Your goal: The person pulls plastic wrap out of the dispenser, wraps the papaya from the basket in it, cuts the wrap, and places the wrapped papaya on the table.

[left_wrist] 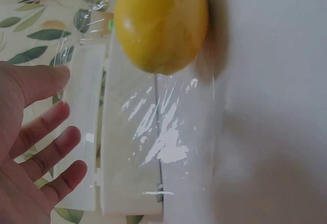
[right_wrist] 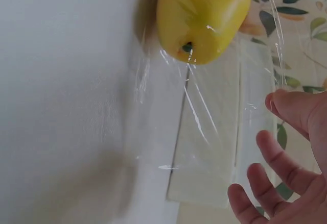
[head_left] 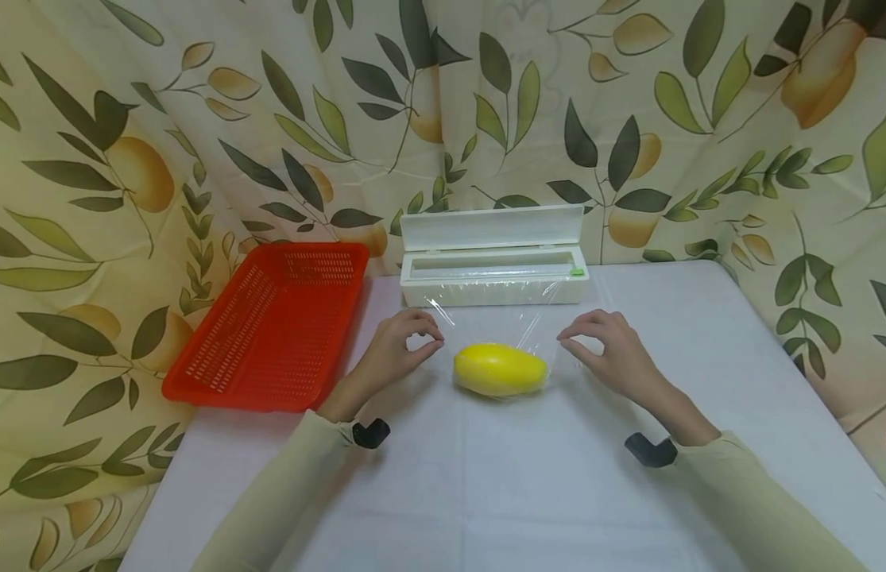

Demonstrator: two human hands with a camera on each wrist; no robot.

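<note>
A red plastic basket (head_left: pixel 271 326) with slotted walls lies at the left of the frame, on the white table (head_left: pixel 700 349). Behind, across the whole upper part, hangs a cream curtain (head_left: pixel 164 119) printed with leaves and fruits.

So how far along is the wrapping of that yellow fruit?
Done: the dispenser box stands open and cling film is drawn out over the yellow fruit. In hand: the left hand and right hand pinch the film's two sides. Left: the film looks still joined to the box, uncut, and not tucked round the fruit.
</note>
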